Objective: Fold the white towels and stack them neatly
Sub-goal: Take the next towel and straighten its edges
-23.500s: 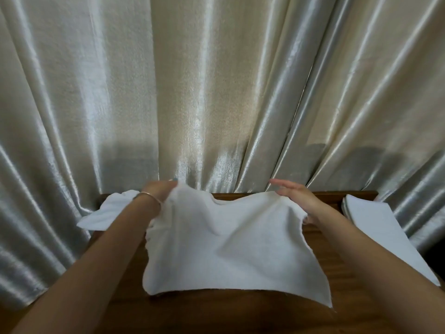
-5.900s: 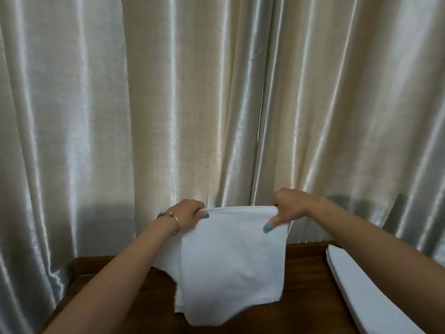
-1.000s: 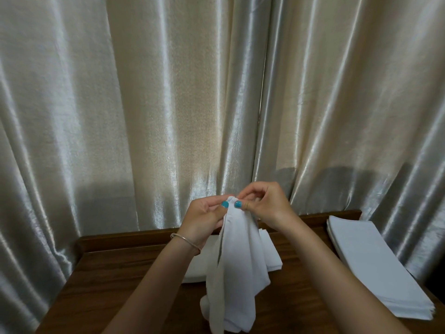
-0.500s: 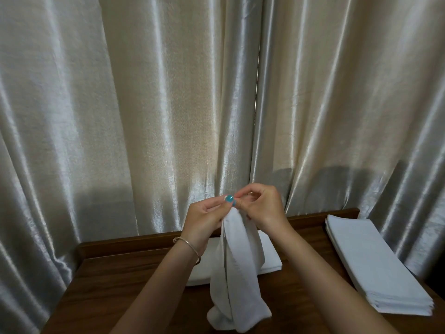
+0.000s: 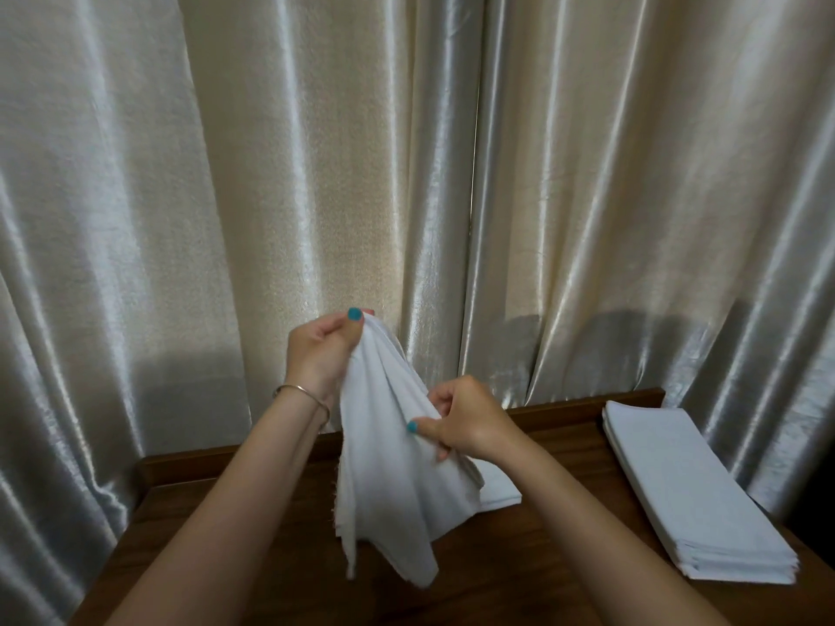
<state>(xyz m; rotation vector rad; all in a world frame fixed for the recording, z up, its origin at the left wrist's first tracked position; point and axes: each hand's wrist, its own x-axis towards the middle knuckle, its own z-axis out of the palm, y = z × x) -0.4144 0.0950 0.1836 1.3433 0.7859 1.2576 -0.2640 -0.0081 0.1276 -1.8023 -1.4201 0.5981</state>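
Towel held up over the table, fold not yet made.

The left hand (image 5: 323, 354), highest and left of the towel (image 5: 388, 481), pinches its top corner between thumb and curled fingers; a thin metal bangle (image 5: 302, 396) rings that wrist. The towel hangs limp in soft vertical folds above the wooden table (image 5: 226, 526), its left edge frayed, weave plain and matte. Right of the towel's middle, the right hand (image 5: 465, 422) pinches an edge lower down, fingers curled. Behind the towel lies another white cloth (image 5: 499, 487), mostly hidden. Far right of the towel sits a flat, squared stack (image 5: 687, 499) of folded towels, so several look done; this one remains, perhaps more. Glossy pleated curtains (image 5: 316, 173) hang behind.
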